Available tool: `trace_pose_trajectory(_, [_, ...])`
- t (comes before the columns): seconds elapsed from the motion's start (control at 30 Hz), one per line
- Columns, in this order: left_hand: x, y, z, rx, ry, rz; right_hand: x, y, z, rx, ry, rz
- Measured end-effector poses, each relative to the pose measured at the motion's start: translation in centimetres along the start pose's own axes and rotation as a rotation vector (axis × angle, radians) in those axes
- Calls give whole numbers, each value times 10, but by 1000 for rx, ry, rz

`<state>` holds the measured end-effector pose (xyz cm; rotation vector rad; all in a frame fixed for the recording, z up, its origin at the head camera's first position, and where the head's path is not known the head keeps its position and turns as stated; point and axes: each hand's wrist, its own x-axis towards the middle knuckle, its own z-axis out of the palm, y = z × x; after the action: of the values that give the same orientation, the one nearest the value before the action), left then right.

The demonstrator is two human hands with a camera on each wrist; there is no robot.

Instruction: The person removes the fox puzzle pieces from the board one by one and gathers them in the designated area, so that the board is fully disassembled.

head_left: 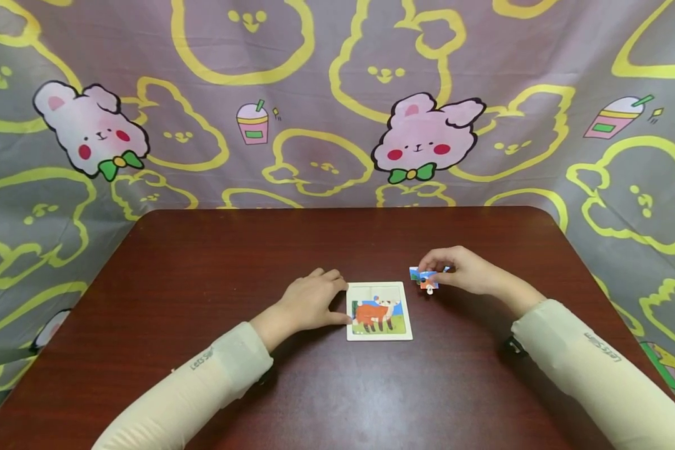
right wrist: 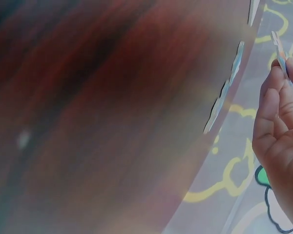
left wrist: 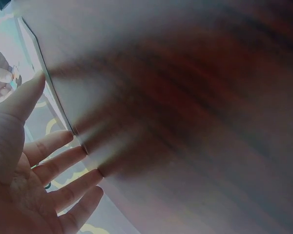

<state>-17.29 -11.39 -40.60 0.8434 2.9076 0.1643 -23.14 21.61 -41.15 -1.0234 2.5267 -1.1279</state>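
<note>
Fingers pinching puzzle piece, blue and orange (white-tabbed)

Left grip touches puzzle tray; right grip pinches loose piece; patterned cloth behind table

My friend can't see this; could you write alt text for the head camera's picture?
A person's right hand pinches a jigsaw piece near other pieces on a reddish-brown table, while the left hand touches the left edge of a partly filled, white-framed jigsaw puzzle of an orange animal. Behind hangs fabric printed with cartoon rabbits.
</note>
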Motion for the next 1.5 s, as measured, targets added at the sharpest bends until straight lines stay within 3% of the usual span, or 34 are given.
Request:
trace_pose_trajectory(0.3, [0,-1,2,-3,-2,-1,-14,4,-15,-11,31,60])
trace_pose_trajectory(0.87, [0,-1,1,0,-5,-2,-39,27,-38,-97,151,94])
trace_pose_trajectory(1.1, [0,-2,2,3,6,6,-40,31,-43,-72,145,134])
trace_pose_trajectory(1.5, [0,-2,1,6,9,5,-37,41,-45,-129,90,191])
